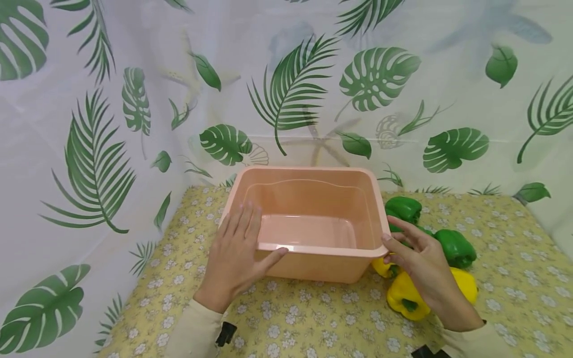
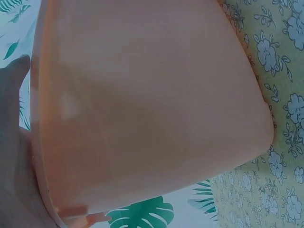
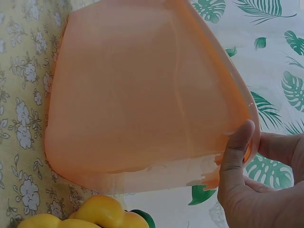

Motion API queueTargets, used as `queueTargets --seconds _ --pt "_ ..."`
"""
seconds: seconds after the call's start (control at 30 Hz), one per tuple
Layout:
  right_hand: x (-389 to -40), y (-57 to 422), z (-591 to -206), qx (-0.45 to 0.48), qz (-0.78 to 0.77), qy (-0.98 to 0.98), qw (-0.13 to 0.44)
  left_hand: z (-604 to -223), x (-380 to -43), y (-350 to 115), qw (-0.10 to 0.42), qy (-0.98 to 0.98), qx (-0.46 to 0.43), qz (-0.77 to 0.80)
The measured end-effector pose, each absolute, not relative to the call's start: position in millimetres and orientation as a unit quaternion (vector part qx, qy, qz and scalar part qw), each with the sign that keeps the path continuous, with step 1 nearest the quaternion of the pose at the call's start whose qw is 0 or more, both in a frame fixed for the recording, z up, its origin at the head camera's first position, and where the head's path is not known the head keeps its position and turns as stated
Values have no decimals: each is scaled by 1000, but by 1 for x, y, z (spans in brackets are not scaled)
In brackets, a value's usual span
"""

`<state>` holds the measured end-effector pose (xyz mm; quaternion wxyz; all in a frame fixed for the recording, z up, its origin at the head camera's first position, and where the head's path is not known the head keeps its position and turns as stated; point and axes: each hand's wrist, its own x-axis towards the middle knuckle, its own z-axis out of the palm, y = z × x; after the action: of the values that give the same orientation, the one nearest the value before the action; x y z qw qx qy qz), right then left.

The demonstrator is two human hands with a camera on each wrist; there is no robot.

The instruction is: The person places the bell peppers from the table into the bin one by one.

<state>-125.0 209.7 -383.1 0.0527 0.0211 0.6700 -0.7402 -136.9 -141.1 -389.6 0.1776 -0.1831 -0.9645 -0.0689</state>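
Note:
A peach plastic tub stands upright on the cloth, its inside bare. Across its near left corner lies my left hand, fingers straight over the rim and thumb along the near edge. At the opposite near corner my right hand pinches the rim between thumb and fingers; the right wrist view shows that thumb against the tub's outer wall. Beneath and beside the right hand lie yellow bell peppers and green bell peppers, partly hidden by the hand and tub.
The table is covered by a yellow floral cloth. Behind and to the left hangs a white curtain printed with green leaves, close to the tub's far side. The peppers crowd the tub's right side.

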Motion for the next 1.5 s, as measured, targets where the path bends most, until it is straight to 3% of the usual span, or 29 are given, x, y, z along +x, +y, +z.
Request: queueTargets --seconds 0.87,1.2,1.5 --pt "-123 207 -382 28 -696 716 39 -391 -138 -145 161 -972 -167 -43" --pt "-125 235 -375 8 -617 781 -95 -390 -135 -144 161 -971 -172 -32" --pt "-130 270 -362 5 -593 787 -170 -391 -135 -147 162 -970 -175 -41"
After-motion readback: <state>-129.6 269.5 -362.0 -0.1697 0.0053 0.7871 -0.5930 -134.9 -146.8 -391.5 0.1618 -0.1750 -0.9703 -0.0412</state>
